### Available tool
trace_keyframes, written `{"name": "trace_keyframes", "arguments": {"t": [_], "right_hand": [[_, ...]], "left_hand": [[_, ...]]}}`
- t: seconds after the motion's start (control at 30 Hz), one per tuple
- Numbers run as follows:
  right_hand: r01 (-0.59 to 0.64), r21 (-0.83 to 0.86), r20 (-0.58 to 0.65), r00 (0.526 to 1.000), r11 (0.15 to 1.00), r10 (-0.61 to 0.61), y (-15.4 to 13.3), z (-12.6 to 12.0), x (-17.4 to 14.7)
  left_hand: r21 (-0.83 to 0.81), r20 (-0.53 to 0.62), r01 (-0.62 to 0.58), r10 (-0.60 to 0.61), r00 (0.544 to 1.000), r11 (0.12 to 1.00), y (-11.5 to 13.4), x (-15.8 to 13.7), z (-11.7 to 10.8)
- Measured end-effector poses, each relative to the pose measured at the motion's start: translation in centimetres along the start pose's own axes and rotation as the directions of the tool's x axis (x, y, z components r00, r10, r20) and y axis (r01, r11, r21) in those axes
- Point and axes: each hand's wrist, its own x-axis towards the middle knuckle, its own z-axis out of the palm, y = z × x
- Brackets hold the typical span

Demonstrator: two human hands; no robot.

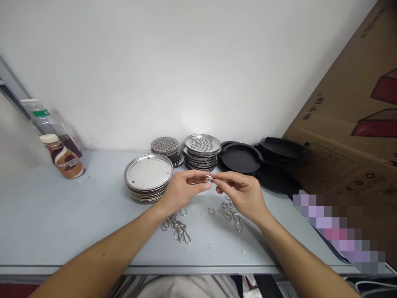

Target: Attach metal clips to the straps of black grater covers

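My left hand (181, 189) and my right hand (246, 194) meet fingertip to fingertip above the table. Between them is a small shiny metal ring with a wire snap hook (209, 178), partly covered by fingers. My left fingers close on the ring side, while my right thumb and forefinger pinch the hook side. Below my left wrist lies a loose pile of metal snap hooks and rings (181, 232). A second pile of hooks and rings (228, 211) lies under my right hand, partly hidden by it. One single ring (211, 211) sits between the piles.
Stacked round metal plates (149, 169) stand left of my hands. Perforated metal discs (165, 145), grater-like discs (202, 145) and black round trays (242, 158) line the wall. Bottles (63, 159) stand far left. A cardboard box (347, 124) leans at right, near a pixelated object (338, 234).
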Motion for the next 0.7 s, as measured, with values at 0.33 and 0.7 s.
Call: {"name": "trace_keyframes", "arguments": {"t": [0.33, 0.7], "right_hand": [[0.0, -0.039, -0.042, 0.999, 0.999, -0.002, 0.24, -0.08, 0.01], [0.011, -0.037, -0.025, 1.0, 0.999, -0.012, 0.23, -0.07, -0.08]], "left_hand": [[-0.156, 0.045, 0.101, -0.095, 0.994, 0.983, 0.0, 0.19, 0.11], [-0.158, 0.089, 0.156, -0.143, 0.986, 0.975, -0.16, 0.18, 0.15]]}}
